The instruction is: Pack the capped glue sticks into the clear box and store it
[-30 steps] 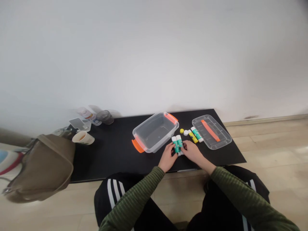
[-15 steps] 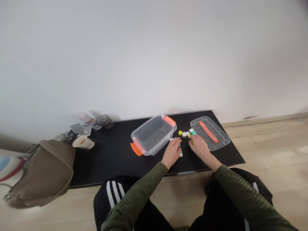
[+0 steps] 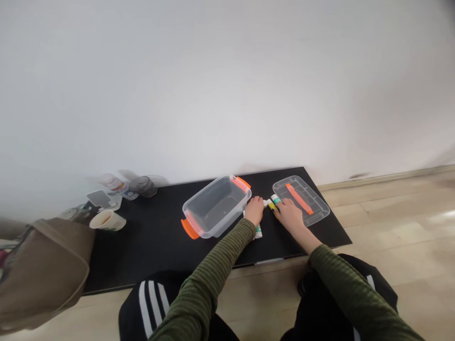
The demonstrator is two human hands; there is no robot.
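My left hand (image 3: 255, 210) is closed, fingers curled down beside the box; what they hold is hidden. A small white cap (image 3: 265, 203) shows at its fingertips. Under my left wrist lies a white-and-green stick-shaped tube (image 3: 259, 231), partly covered. My right hand (image 3: 290, 215) has its thumb and fingers around a yellow tube (image 3: 272, 207) and a white-and-green tube (image 3: 275, 199), lying side by side on the black table. Left of both hands stands a clear plastic box (image 3: 209, 201) with orange clips, its top uncovered. The clear lid (image 3: 322, 208) with an orange handle lies beside my right hand.
On the table's left side stand a paper cup (image 3: 108, 221) with brownish drink, a grey lidded jar (image 3: 143, 186), a white bottle (image 3: 113, 182) and a small white stand (image 3: 104, 200). A brown bag (image 3: 46, 270) sits at the left edge. The wall (image 3: 227, 94) rises behind.
My left hand has moved up toward the caps and curled; the yellow cap has gone out of sight there. My right hand stays at the tubes. The view has shifted slightly right.
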